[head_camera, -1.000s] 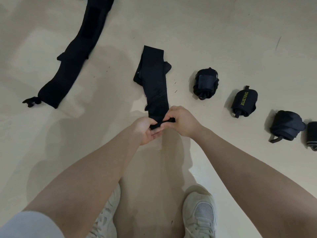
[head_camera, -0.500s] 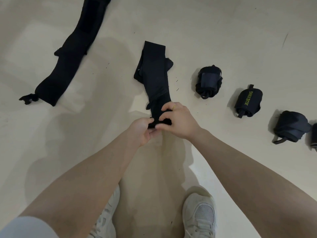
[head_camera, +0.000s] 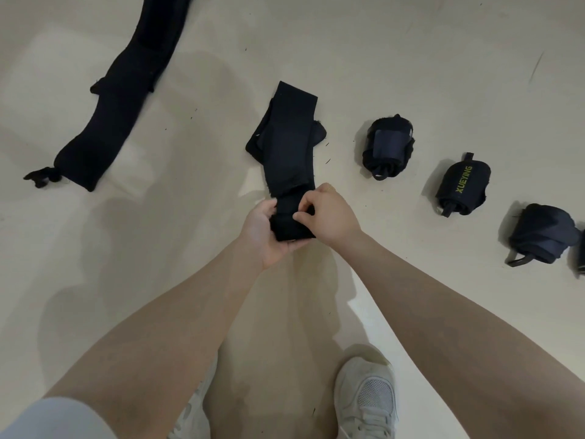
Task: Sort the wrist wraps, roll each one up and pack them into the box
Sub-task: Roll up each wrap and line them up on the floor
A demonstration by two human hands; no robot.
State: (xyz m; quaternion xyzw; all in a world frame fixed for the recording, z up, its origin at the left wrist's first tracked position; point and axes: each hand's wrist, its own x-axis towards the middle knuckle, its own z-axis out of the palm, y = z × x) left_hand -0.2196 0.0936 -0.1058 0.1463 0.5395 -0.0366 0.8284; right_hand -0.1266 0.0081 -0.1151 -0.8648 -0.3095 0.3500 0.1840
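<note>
The person's forearms are bare. A pale grey sleeve covers the left upper arm at the lower left corner. They wear off-white trainers: the right shoe shows a mesh toe panel and laces, the left shoe is mostly hidden.

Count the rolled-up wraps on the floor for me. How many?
3 whole ones in a row right of the hands: the nearest roll, the XUEYING roll, and the third roll. A dark bit at the right edge may be a fourth.
</note>
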